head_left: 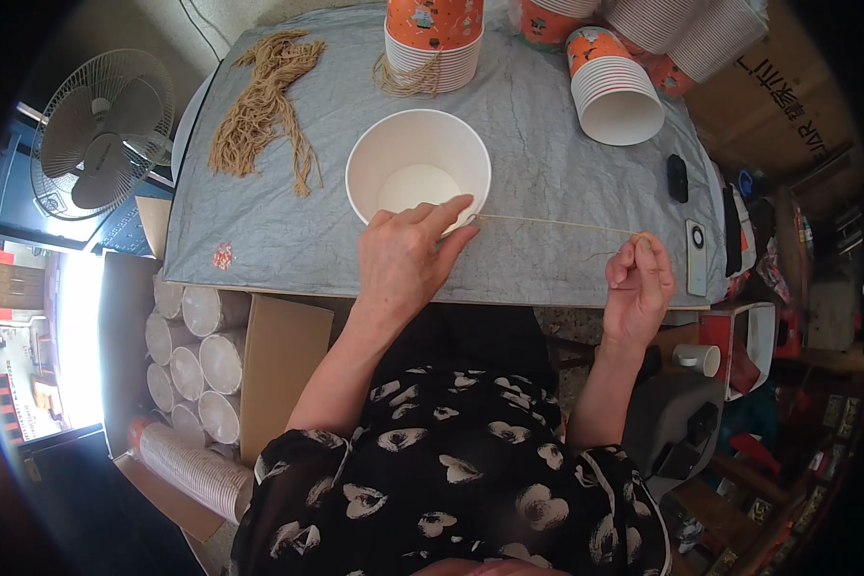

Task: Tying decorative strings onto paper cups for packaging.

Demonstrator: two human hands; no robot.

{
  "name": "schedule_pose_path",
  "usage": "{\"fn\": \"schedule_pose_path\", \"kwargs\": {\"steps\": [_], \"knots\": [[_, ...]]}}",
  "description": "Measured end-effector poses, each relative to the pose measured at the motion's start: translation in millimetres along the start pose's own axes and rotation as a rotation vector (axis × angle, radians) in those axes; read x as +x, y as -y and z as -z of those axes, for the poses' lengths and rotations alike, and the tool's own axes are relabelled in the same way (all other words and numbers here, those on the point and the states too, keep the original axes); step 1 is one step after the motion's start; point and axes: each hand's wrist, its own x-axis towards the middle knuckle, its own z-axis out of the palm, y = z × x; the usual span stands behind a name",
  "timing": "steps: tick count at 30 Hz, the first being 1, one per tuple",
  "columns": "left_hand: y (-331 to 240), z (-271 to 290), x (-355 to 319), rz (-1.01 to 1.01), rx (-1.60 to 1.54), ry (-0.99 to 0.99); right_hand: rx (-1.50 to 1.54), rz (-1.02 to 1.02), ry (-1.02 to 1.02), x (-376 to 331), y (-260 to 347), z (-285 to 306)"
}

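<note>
A large white paper bucket stands on the grey-covered table before me, its open mouth toward me. My left hand is closed on its near right rim, fingers over the edge and thumb against the outside. From that rim a thin tan cord runs taut to the right. My right hand pinches the cord's other end between thumb and fingertips, near the table's front edge. How the cord meets the bucket is partly hidden by my left fingers.
A bundle of tan cords lies at the far left. Stacked orange-patterned paper buckets stand at the back, and more lie on their sides at the back right. A phone lies at the right edge. A carton of wrapped stacks sits below left.
</note>
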Motion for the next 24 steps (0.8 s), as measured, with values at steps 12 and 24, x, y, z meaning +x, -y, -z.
{"fn": "schedule_pose_path", "kwargs": {"steps": [12,24], "knots": [[-19,-23,0,-0.074,-0.536,-0.122,-0.057,-0.155,0.106,-19,-14,-14],[-24,-34,-38,0.260,-1.174,0.250,-0.015,-0.297,0.315,-36,-31,-32]]}}
